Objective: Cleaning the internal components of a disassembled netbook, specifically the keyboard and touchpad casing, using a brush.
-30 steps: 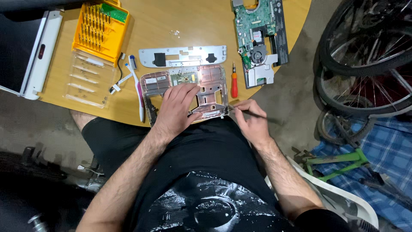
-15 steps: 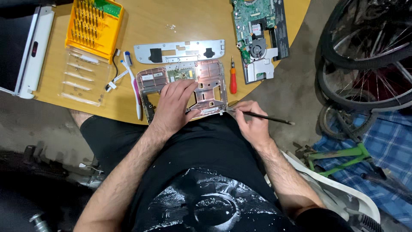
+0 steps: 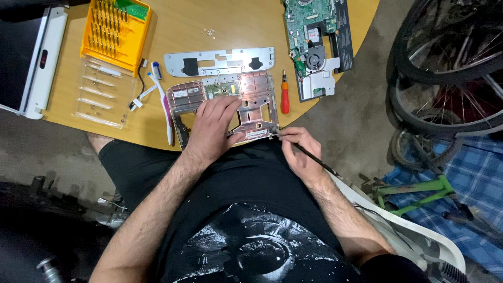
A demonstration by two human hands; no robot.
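Left hand (image 3: 215, 124) spread flat on the pinkish laptop chassis (image 3: 251, 102) at the table's near edge, covering its middle; right hand (image 3: 297, 149) at 4 o'clock from it, pinched round a thin dark tool (image 3: 314, 160), tip at the chassis corner, too small to make out; orange screwdriver (image 3: 284, 91) lying at 3 o'clock; motherboard (image 3: 314, 42) cut off up top.

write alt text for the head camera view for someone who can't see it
Seen from above, a seated person's left hand presses on a pinkish laptop case panel at a wooden table's edge, while the right hand works a thin dark tool at its corner. A small orange screwdriver lies beside it.
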